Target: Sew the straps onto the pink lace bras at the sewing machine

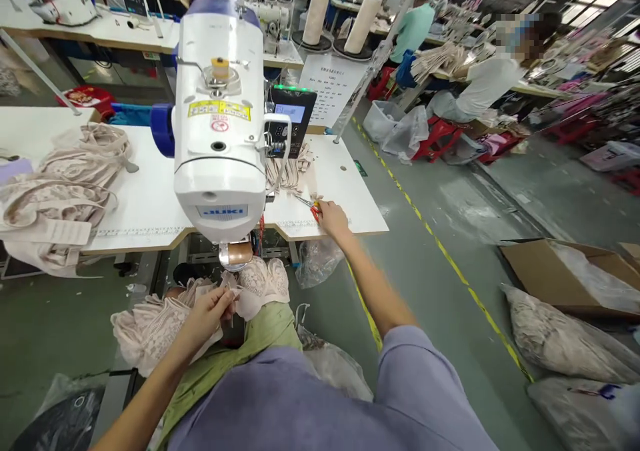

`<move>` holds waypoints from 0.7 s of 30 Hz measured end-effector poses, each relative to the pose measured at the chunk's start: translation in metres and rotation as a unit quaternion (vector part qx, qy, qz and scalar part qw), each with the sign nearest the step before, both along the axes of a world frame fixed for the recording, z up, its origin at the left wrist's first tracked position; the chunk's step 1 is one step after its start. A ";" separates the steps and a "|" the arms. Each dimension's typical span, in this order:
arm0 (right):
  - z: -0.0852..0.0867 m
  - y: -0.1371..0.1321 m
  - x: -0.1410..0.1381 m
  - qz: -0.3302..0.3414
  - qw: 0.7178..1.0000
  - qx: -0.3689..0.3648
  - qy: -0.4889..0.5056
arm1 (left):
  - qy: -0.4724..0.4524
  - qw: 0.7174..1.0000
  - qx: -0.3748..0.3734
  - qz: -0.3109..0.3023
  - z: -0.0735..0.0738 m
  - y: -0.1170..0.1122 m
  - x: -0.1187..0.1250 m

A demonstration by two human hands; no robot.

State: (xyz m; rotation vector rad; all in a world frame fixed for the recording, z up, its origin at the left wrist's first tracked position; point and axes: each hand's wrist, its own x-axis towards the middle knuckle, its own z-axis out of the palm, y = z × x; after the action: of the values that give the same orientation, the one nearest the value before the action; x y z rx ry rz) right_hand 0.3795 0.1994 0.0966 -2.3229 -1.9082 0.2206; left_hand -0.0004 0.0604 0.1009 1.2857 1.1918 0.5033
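My left hand (215,307) is closed in a pinch on the edge of a pale pink lace bra (264,281), which lies over my lap below the sewing machine head (220,124). To the right on the white table, my right hand (333,219) has its fingers closed at the red handles of small scissors (315,211), whose blades point left. A bundle of beige straps (285,173) lies just behind the scissors. More lace bra pieces (155,324) are stacked to the left of my lap, partly behind my left forearm.
A heap of beige bras (65,177) covers part of the table's left side. Behind the machine stand a control screen (290,117) and two thread cones (363,24). An open cardboard box (560,277) and filled plastic bags (565,337) sit on the right floor. Co-workers sit farther back.
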 end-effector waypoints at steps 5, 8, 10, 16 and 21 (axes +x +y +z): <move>-0.003 -0.017 0.008 0.023 0.998 -0.050 -0.006 | -0.075 0.994 -0.059 0.050 0.003 -0.003 0.008; -0.011 -0.077 -0.009 0.050 0.997 -0.056 0.032 | -0.120 0.984 -0.094 0.086 0.000 -0.008 0.007; -0.013 -0.125 -0.026 0.057 0.990 -0.020 0.125 | -0.139 0.978 -0.115 0.103 -0.003 -0.010 0.004; 0.007 -0.226 -0.100 0.210 0.953 -0.044 0.214 | -0.157 0.973 -0.127 0.110 -0.004 -0.015 0.002; 0.007 -0.222 -0.134 0.221 0.948 -0.001 0.228 | -0.141 0.981 -0.097 0.087 0.006 -0.017 0.007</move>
State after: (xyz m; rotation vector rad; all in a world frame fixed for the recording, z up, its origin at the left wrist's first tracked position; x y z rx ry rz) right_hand 0.2458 -0.0224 0.1034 -1.6125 -2.1234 0.7312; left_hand 0.0062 0.0432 0.1070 0.9140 1.0877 0.6567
